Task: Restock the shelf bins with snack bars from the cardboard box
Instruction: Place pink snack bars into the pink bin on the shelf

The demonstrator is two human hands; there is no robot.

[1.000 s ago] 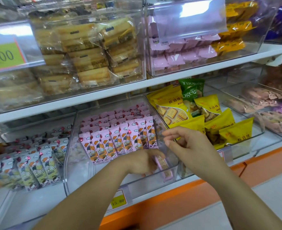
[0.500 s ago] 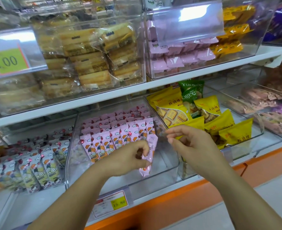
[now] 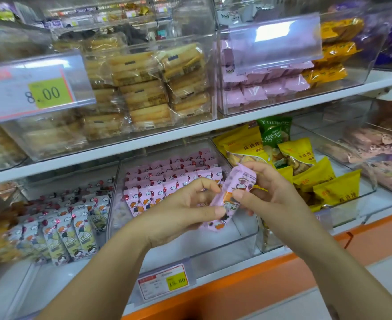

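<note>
Raised over the bin (image 3: 248, 236), a bar (image 3: 234, 192) is pinched by left hand (image 3: 179, 209) and right hand (image 3: 273, 195); slotting it upright seems needed next.

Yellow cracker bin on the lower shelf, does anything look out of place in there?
Yes. Green packets stand at the back of the bin, wedged among the yellow packets. They carry a different label and colour, so they look misplaced.
</note>
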